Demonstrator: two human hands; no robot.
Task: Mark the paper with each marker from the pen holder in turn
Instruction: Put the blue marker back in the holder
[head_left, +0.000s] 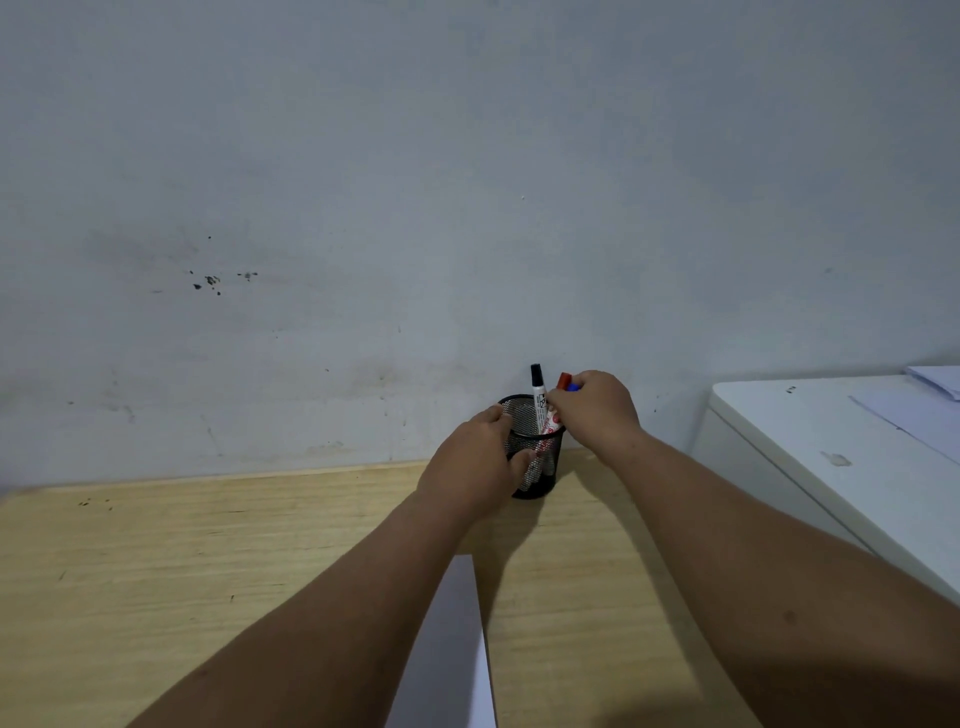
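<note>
The pen holder (540, 447) is black wire mesh, see-through and matt. The markers (538, 395) look like smooth plastic with printed labels. The counter (208, 561) is pale wood with visible grain, lightly scuffed. The paper (452, 649) is plain and matt. The wall (467, 182) is painted, dull and stained.

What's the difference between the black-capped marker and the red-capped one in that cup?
The black-capped marker stands nearly upright and free, untouched, while the red-capped marker leans right and sits under the right hand's fingers. The black-capped marker's cap and white barrel show plainly; the red-capped marker's top is partly hidden by that hand. Both stand cap up in the mesh pen holder, which the left hand steadies.
</note>
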